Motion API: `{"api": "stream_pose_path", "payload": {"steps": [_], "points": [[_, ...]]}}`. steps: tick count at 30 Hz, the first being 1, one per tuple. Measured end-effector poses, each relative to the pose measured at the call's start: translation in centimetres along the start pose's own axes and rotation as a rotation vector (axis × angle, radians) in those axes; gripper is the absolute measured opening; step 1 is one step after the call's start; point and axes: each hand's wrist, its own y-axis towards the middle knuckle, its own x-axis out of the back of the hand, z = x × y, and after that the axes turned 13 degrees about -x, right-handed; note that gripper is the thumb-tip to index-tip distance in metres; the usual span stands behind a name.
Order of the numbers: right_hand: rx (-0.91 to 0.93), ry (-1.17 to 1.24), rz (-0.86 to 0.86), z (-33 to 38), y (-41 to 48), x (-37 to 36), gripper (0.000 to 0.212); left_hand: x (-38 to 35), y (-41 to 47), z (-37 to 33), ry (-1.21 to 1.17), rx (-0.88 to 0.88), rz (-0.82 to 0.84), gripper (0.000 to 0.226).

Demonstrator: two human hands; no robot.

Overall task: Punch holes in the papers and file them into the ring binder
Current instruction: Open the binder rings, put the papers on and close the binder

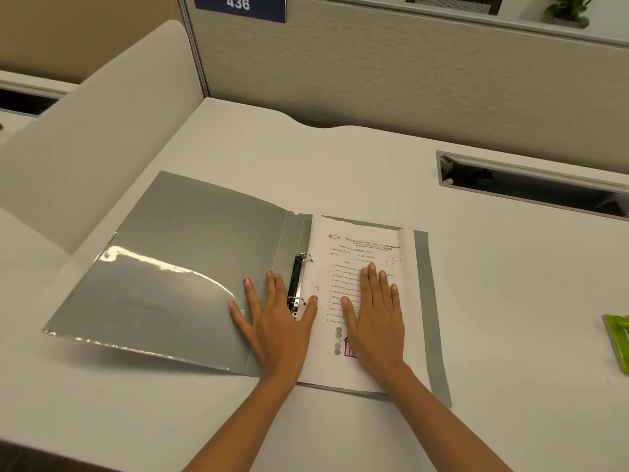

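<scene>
A grey ring binder (177, 260) lies open flat on the white desk. Its black two-ring mechanism (296, 284) runs along the spine. A stack of printed papers (405, 301) with red marks lies on the binder's right half, its left edge at the rings. My left hand (275, 321) rests flat with fingers spread across the spine, its thumb on the paper's edge beside the lower ring. My right hand (374, 311) lies flat, palm down, on the middle of the papers. Neither hand holds anything.
The white desk (493, 301) has a cable slot (531, 182) at the back right. A green object (617, 338) lies at the right edge. Beige partition walls stand behind and to the left; a "436" sign (238, 3) is on the back one.
</scene>
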Motion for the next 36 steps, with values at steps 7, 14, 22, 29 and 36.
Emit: {"api": "stream_pose_path", "payload": {"steps": [7,14,22,29,36], "points": [[0.026,0.192,0.032,4.5,0.8,1.2,0.062,2.0,2.5,-0.8,-0.227,0.148,-0.092,0.020],[0.199,0.171,0.131,7.1,1.9,-0.4,0.058,2.5,5.3,-1.1,-0.473,0.140,0.081,0.028],[0.177,0.028,0.026,5.8,1.6,-1.7,0.056,2.5,6.2,-0.8,-0.600,0.237,0.124,0.021],[0.181,0.165,0.062,5.0,1.3,-1.3,0.055,2.4,5.7,-1.7,-0.708,0.102,-0.005,0.023],[0.150,0.281,0.072,4.8,1.3,-1.5,0.054,2.6,4.8,-2.6,-0.659,-0.035,-0.077,0.025]]}}
